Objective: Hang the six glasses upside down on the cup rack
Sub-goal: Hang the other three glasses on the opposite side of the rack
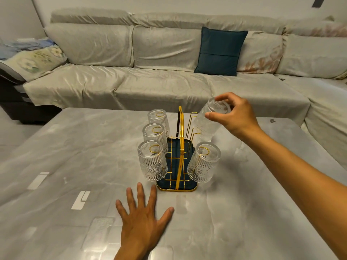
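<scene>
Now the right hand (235, 114) grips an inverted glass (208, 121) by its base, tilted over the cup rack (181, 147), far right side. Four glasses hang there: three left, one near right. Left hand (142, 220) lies spread flat on the worktop (65, 147).

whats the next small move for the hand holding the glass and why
Probably lower the held glass in the right hand mouth-down onto a bare right-side prong of the rack: four glasses already hang, and it is tilted just above those prongs.
</scene>
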`<state>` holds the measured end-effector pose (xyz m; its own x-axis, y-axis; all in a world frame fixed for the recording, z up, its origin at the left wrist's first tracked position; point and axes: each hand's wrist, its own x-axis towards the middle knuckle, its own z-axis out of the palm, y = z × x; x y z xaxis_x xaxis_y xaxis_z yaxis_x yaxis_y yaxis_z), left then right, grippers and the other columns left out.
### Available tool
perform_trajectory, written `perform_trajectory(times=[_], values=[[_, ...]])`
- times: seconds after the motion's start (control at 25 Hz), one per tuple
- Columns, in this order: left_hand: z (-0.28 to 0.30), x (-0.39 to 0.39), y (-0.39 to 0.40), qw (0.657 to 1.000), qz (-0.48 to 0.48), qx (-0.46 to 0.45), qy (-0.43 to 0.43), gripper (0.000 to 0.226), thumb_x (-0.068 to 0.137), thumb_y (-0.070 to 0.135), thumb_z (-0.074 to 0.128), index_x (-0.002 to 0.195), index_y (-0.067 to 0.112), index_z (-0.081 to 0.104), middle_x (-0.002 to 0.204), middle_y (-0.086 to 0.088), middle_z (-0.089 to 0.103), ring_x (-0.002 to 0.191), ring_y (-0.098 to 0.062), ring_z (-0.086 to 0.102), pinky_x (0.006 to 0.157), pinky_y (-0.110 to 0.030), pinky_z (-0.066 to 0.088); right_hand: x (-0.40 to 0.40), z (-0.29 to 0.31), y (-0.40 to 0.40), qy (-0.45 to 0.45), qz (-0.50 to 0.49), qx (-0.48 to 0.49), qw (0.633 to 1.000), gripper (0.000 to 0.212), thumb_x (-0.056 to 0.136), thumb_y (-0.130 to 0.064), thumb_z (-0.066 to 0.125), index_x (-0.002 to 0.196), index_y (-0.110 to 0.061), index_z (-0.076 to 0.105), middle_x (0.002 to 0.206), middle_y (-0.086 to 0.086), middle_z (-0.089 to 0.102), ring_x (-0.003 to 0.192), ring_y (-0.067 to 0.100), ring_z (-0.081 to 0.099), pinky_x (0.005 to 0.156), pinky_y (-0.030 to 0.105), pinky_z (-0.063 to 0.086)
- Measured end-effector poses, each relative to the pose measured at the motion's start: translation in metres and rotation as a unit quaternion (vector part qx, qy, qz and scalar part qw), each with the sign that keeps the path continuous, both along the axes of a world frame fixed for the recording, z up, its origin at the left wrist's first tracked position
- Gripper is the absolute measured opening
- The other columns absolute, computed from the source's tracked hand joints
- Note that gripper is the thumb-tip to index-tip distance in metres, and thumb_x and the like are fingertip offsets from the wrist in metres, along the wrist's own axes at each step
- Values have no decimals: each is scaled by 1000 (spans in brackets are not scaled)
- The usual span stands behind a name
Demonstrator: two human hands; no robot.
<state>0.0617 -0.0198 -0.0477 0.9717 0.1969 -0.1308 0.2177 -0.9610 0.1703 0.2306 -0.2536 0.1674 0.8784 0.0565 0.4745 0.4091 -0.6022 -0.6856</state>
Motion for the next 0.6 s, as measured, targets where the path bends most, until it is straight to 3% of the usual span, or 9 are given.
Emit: perform_trajectory(times=[0.32,0.48,0.6], values=[[-7,2,1,1000,2,3,-5,89,64,93,-12,134,45,-39,150,-3,-41,135,-35,-41,104,-64,-30,7,-25,17,43,23,-129,990,55,60,-46,83,108,-27,62,112,-1,67,96,18,60,82,41,55],[-6,2,1,1000,1,7,-5,88,64,93,-13,131,46,-42,150,-2,-41,134,-35,-42,103,-63,-31,11,-34,25,93,23,-172,980,57,59,-41,86,109,-26,61,118,4,65,101,22,59,79,34,51],[-6,2,1,1000,2,7,-5,88,64,93,-12,133,45,-40,151,-2,-39,135,-35,-41,103,-63,-30,13,-38,29,118,25,-185,975,55,59,-37,86,105,-27,60,120,4,64,106,24,57,83,40,51]])
